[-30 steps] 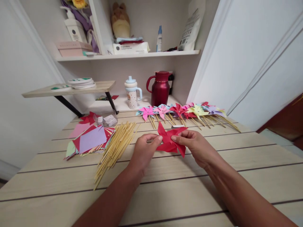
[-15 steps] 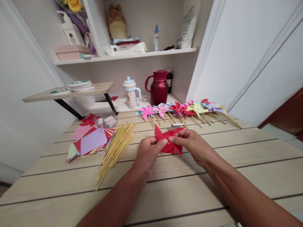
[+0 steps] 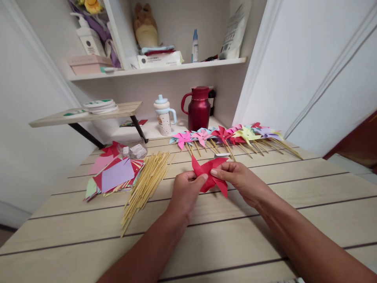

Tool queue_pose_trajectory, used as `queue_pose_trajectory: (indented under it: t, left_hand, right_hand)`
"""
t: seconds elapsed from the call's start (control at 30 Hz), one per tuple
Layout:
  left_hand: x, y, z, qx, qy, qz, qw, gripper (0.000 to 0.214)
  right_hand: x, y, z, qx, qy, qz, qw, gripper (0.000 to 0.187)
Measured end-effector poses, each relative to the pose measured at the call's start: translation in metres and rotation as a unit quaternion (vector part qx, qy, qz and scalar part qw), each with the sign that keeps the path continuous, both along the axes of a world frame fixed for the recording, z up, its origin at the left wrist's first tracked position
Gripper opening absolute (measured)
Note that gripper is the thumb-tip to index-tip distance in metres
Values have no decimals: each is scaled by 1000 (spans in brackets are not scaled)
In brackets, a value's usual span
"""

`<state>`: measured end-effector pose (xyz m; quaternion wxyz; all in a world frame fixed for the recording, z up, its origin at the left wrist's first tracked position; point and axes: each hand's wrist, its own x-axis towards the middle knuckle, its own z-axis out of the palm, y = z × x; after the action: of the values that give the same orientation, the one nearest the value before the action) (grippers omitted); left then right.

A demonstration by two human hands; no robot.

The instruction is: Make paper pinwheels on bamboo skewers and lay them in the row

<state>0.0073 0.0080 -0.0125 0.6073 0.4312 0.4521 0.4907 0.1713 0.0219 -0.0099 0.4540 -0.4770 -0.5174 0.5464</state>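
A red paper pinwheel (image 3: 209, 169) with pointed blades is held just above the table, between both hands. My left hand (image 3: 187, 191) pinches its left side near the centre, thumb on top. My right hand (image 3: 240, 179) grips the right side, the thumb pressing close to the middle and the fingers behind the paper. Whatever is under the thumbs or behind the pinwheel is hidden. To the left lies a pile of thin wooden sticks (image 3: 147, 182). Beyond the hands, finished pinwheels on sticks (image 3: 222, 135) lie in a row.
Coloured paper squares (image 3: 118, 175) and small clear packets (image 3: 138, 151) lie at the left. A raised wooden stand (image 3: 126, 108) holds white discs. A red jug (image 3: 198, 110) and a spotted cup (image 3: 163, 120) stand at the back, beneath a white shelf (image 3: 206, 64).
Both hands stay on the red pinwheel, with small shifts of the fingers and thumbs. The pinwheel's lower right blade now points further down. The view has shifted slightly.
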Motion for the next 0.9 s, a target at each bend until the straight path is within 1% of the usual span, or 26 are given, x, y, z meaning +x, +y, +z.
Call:
queue_pose_trajectory:
  t: [0.07, 0.23, 0.33, 0.47, 0.57, 0.73, 0.8, 0.9]
  left_hand:
    - [1, -1, -1, -3, -4, 2, 1000, 21]
    - [4, -4, -1, -3, -14, -4, 1000, 19]
    - [3, -5, 2, 6, -11, -18, 1000, 20]
    - [-4, -2, 9, 23, 26, -28, 999, 23]
    - [-9, 0, 12, 19, 39, -18, 999, 23]
    - [-8, 0, 9, 7, 15, -23, 1000, 24]
    - [-8, 0, 9, 13, 36, -16, 999, 23]
    - [-6, 0, 11, 25, 75, 11, 997, 22]
  right_hand:
    - [0, 1, -1, 0, -1, 7, 1000, 32]
    - [-1, 1, -2, 7, -21, -10, 1000, 31]
    - [-1, 0, -1, 6, -23, -17, 1000, 32]
    - [0, 0, 1, 4, -18, -34, 999, 34]
    - [0, 0, 1, 4, -13, -35, 999, 33]
    - [0, 0, -1, 2, -17, -31, 999, 32]
    - [0, 0, 0, -2, -17, -28, 999, 30]
    - [-1, -1, 1, -5, -13, -18, 1000, 29]
